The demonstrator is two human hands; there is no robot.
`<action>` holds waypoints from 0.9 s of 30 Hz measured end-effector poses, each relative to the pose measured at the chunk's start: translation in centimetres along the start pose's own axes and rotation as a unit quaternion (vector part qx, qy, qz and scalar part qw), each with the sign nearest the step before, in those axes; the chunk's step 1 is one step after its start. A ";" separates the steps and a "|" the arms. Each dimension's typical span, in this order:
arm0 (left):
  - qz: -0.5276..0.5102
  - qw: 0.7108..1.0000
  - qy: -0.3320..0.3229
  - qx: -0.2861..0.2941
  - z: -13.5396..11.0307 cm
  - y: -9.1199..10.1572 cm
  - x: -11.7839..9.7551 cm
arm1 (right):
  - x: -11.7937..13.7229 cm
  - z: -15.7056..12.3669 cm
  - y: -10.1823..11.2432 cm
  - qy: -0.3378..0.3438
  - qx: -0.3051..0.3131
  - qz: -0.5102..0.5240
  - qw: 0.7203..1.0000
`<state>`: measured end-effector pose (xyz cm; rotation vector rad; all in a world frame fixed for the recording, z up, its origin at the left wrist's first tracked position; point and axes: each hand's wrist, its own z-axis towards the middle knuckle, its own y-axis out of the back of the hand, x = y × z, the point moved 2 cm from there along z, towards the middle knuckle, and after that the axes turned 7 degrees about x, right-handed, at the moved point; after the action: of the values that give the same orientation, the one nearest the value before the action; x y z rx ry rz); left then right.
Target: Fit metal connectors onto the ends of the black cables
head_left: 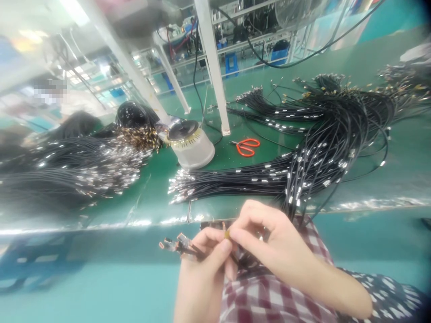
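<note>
My left hand (202,264) is closed around a few thin black cables (180,245) whose metal-tipped ends stick out to the left. My right hand (266,237) pinches a small gold connector (227,233) at the end of one cable, right against my left fingertips. Both hands sit below the front edge of the green bench (235,211), over my checked lap. A big bundle of black cables (303,166) with silver ends lies on the bench just above my hands and drapes over the edge toward them.
A white round container (193,146) stands mid-bench, with orange-handled scissors (247,146) to its right. Another heap of black cables (67,170) covers the left side. White frame posts (215,80) rise behind. A blurred person sits at the far left.
</note>
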<state>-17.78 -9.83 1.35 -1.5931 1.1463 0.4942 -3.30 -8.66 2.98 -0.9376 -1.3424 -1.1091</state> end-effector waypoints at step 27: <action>0.109 0.994 -0.017 0.021 0.0 0.3 0.1 | -1.1 2.0 0.0 -0.092 0.108 0.198 0.970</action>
<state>-17.95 -9.85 1.10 -1.4250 1.3046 0.6326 -3.69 -6.66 1.96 -1.1058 -1.3196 -0.5695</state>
